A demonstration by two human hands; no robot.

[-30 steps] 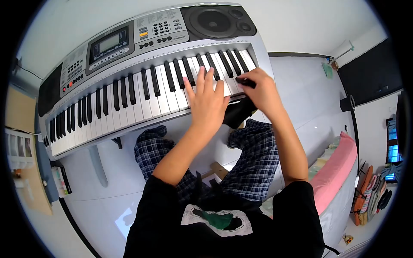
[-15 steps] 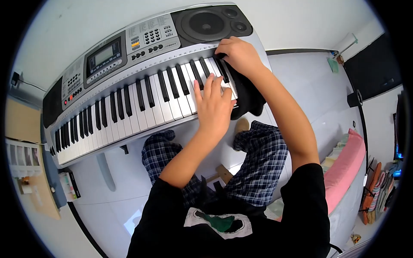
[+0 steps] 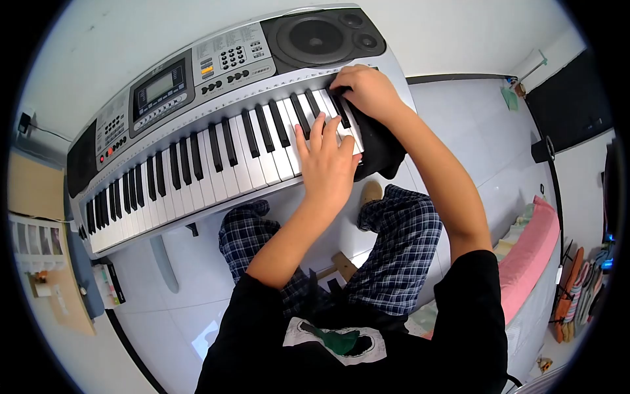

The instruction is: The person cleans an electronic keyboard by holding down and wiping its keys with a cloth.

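A silver electronic keyboard (image 3: pixel 216 118) with black and white keys runs across the upper left and middle. My left hand (image 3: pixel 326 161) rests on the keys near the right end, fingers spread, holding nothing. At the keyboard's right end lies a black cloth (image 3: pixel 380 148), bunched over the last keys and hanging past the front edge. My right hand (image 3: pixel 363 88) is closed on the upper part of this cloth, just below the speaker (image 3: pixel 316 41). Its fingertips are partly hidden.
Below the keyboard are my legs in checked trousers (image 3: pixel 400 256) and a pale tiled floor (image 3: pixel 466 125). A bed edge with a pink bolster (image 3: pixel 531 256) stands at the right. Folded clothes (image 3: pixel 581 289) are at the far right, a wooden shelf (image 3: pixel 72 295) at the left.
My right hand has moved slightly down and to the right, gripping the cloth. My left hand stays spread on the keys. The view has shifted a little.
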